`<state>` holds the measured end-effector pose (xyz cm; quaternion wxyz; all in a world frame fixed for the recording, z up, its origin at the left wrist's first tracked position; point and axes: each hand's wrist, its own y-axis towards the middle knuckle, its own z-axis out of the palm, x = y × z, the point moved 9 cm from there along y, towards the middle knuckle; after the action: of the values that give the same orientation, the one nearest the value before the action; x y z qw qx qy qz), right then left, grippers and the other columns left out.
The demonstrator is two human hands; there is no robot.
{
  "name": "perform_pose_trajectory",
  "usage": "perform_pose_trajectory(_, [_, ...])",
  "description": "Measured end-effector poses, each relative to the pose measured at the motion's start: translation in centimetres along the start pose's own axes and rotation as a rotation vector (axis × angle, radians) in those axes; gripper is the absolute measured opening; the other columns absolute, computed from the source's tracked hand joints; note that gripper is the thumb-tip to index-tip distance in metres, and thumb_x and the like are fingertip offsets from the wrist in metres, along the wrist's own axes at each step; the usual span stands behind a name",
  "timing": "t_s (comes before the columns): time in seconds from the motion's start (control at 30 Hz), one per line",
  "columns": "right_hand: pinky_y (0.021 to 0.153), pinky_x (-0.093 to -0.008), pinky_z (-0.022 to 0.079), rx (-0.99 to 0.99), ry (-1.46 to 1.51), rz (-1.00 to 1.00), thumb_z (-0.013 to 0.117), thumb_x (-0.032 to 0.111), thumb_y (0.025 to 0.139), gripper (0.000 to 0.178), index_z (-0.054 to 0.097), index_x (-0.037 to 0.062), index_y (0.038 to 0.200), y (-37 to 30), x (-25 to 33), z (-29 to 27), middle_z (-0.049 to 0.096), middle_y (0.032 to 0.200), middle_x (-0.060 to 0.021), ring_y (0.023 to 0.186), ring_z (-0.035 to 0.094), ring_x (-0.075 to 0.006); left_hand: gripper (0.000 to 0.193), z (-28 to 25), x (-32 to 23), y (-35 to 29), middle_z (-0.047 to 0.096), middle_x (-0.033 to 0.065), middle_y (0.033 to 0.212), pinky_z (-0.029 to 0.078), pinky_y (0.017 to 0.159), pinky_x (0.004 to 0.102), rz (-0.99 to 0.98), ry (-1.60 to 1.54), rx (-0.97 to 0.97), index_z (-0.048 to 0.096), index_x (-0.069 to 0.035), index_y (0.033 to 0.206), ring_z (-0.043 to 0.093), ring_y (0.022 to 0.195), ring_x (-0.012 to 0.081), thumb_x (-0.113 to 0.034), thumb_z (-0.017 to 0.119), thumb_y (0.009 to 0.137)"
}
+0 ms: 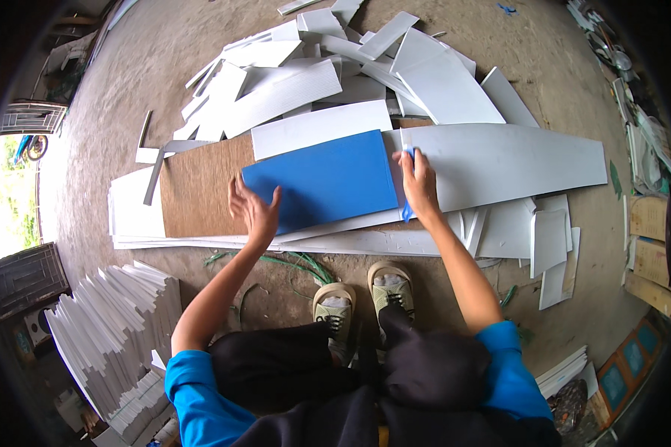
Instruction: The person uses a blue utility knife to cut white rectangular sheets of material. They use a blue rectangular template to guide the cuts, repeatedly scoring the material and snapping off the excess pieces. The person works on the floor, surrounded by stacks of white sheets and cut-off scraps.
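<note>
A flat blue rectangular panel lies over a brown wooden board and a long white sheet. My left hand rests at the blue panel's left edge, thumb and fingers spread apart. Just beyond the panel's right edge, my right hand is closed around a slim blue tool, apparently a utility knife; its blade cannot be made out. A narrower white strip lies along the far side of the blue panel.
White offcuts are heaped beyond the board. A stack of thin white pieces stands at the lower left, and green straps lie near my shoes. Cardboard boxes line the right side. More white scraps lie nearer right.
</note>
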<state>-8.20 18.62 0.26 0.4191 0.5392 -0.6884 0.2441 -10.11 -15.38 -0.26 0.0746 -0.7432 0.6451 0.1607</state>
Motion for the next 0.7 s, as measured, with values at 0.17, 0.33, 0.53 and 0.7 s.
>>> perform_pose_trajectory(0.17, [0.070,-0.0419,0.041,-0.031,-0.070,-0.204,0.046,0.017,0.089,0.021,0.050,-0.0029,0.083,4.9,-0.9,-0.8,0.054,0.080,-0.0206,0.077,0.051,-0.0351,0.077,1.1,-12.2,2.5,0.026,0.0191,0.130,0.019,0.101,0.0524,0.570,-0.075,0.204,0.025,-0.005,0.132,0.023,0.123,0.0364,-0.039,0.063,0.075])
perform_pose_trajectory(0.33, [0.073,-0.0422,0.041,-0.013,-0.108,-0.282,0.047,0.017,0.088,0.021,0.051,-0.0038,0.086,5.9,-0.5,-0.2,0.054,0.080,-0.0213,0.079,0.050,-0.0358,0.079,4.3,-18.0,1.4,0.033,0.0179,0.124,0.023,0.101,0.0490,0.752,-0.064,0.182,0.030,-0.004,0.130,0.032,0.116,0.0351,-0.045,0.064,0.073])
perform_pose_trajectory(0.53, [0.079,-0.0427,0.040,0.058,-0.130,-0.225,0.047,0.017,0.088,0.022,0.052,-0.0042,0.089,3.7,-2.0,-0.2,0.055,0.083,-0.0223,0.085,0.051,-0.0354,0.081,5.6,-18.1,-1.6,0.037,0.0155,0.119,0.026,0.097,0.0467,0.692,-0.107,0.227,0.034,-0.006,0.128,0.035,0.111,0.0338,-0.048,0.068,0.067])
perform_pose_trajectory(0.7, [0.074,-0.0384,0.042,-0.073,0.045,-0.057,0.045,0.013,0.089,0.017,0.053,-0.0020,0.089,0.0,-1.1,-3.0,0.055,0.088,-0.0179,0.081,0.053,-0.0318,0.076,2.9,-15.8,-2.3,0.034,0.0155,0.122,0.021,0.099,0.0496,0.573,-0.044,0.101,0.032,-0.013,0.132,0.029,0.117,0.0340,-0.040,0.068,0.071])
